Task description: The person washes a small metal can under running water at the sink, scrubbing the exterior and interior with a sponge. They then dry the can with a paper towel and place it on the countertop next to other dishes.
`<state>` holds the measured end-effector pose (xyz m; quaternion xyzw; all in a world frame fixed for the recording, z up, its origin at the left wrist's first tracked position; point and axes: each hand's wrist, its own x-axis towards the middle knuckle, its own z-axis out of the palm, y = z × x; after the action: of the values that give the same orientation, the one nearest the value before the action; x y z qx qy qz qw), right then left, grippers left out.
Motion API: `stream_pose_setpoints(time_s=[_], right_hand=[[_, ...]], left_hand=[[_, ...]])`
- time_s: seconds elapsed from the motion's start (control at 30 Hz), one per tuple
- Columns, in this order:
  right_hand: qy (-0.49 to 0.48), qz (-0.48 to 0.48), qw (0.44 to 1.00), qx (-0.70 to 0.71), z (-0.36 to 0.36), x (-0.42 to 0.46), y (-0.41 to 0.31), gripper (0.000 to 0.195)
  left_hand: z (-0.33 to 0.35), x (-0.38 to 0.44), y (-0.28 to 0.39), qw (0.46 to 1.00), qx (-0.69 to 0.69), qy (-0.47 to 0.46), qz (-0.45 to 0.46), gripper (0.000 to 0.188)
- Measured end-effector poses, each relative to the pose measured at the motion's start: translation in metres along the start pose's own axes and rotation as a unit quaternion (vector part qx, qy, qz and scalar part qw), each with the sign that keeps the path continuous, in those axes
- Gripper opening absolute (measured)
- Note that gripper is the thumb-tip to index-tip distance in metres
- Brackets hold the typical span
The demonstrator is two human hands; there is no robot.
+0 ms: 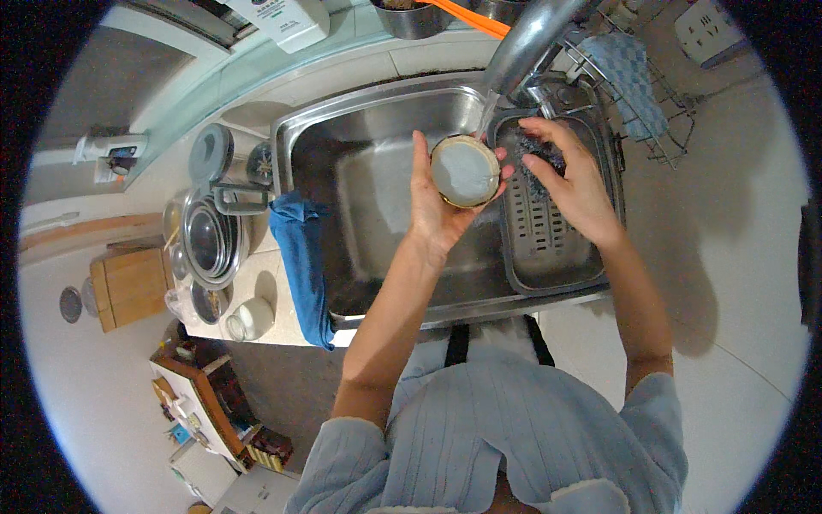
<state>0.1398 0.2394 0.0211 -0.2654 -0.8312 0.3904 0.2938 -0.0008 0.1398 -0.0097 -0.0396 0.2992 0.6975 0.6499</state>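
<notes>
My left hand holds a round jar lid over the sink basin, its pale inner side facing up. Fingers curl round the lid's far edge, and the thumb stands up beside it. Water runs from the faucet just beyond the lid. My right hand is above the slotted drain basket, thumb and fingers apart. Beneath these fingers is a dark scouring pad, partly hidden; whether they touch it is unclear.
A blue cloth hangs over the left rim of the steel sink. Farther left are nested bowls and a glass jar. A wire rack with a checked cloth is at the back right.
</notes>
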Motion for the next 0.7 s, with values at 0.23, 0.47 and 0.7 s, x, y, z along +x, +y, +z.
stream_pose_setpoints(time_s=[0.23,0.47,0.7], right_hand=[[0.014,-0.091,0.975,-0.202,0.039,0.005,-0.013,0.015],[-0.064,-0.152,0.972,-0.168,0.057,-0.012,-0.022,0.012],[0.020,-0.125,0.953,-0.277,0.051,0.007,-0.007,0.014]], left_hand=[[0.012,-0.004,-0.011,0.996,-0.002,0.092,0.016,0.064],[-0.011,0.008,-0.014,0.997,-0.026,-0.069,0.020,0.059],[0.004,0.001,-0.021,0.997,-0.021,0.063,0.037,0.056]])
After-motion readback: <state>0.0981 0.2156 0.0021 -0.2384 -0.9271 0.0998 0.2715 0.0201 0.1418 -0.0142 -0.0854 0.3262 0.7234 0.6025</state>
